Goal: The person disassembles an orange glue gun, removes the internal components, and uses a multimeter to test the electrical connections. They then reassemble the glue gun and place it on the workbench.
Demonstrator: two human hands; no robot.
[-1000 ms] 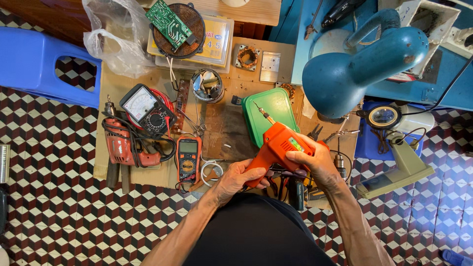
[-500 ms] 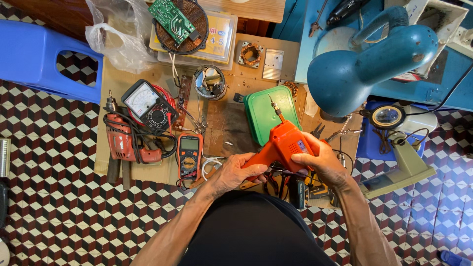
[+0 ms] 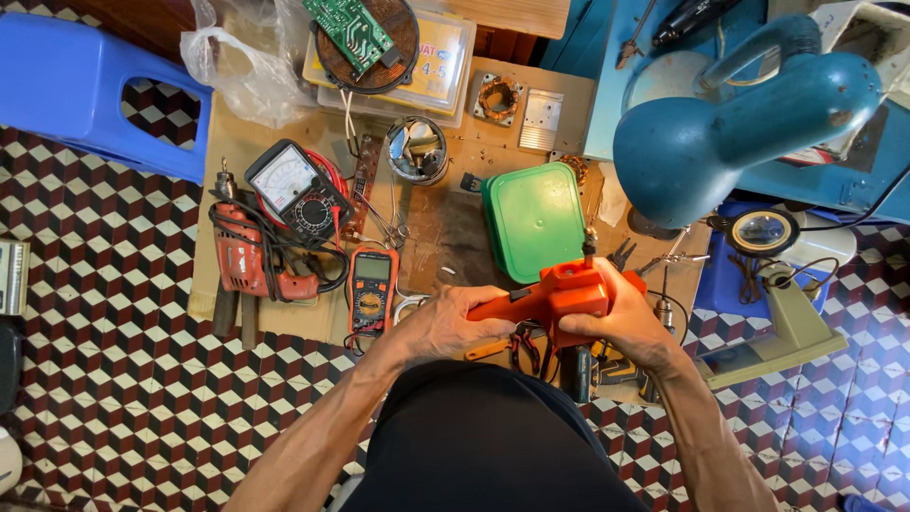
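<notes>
I held an orange soldering gun (image 3: 555,296) in both hands, just above the near edge of the cardboard-covered tabletop (image 3: 455,232); my left hand (image 3: 457,322) was wrapped around its handle end, fingers curled shut on it, and my right hand (image 3: 621,318) cupped the thicker body from the right side, closed on it as well; the gun lay roughly level between my hands with its dark tip pointing away from me, toward a green plastic box (image 3: 536,220) that sat just beyond my right hand; just left of my left hand lay an orange digital multimeter (image 3: 372,289), and further left a red electric drill (image 3: 245,261) with its black cord looped over it; beyond the multimeter stood a black analogue meter (image 3: 296,190) with a white dial; well beyond my hands were a small tin of parts (image 3: 415,150) and a round coil carrying a green circuit board (image 3: 365,38); under and between my hands some pliers with orange and red grips (image 3: 517,349) showed; far right of my right hand a large blue desk lamp (image 3: 749,123) leaned over the tabletop, with a round magnifier on a grey stand (image 3: 763,232) beside it; far left of my left hand stood a blue plastic stool (image 3: 85,85) on the chequered tile floor (image 3: 114,408)
</notes>
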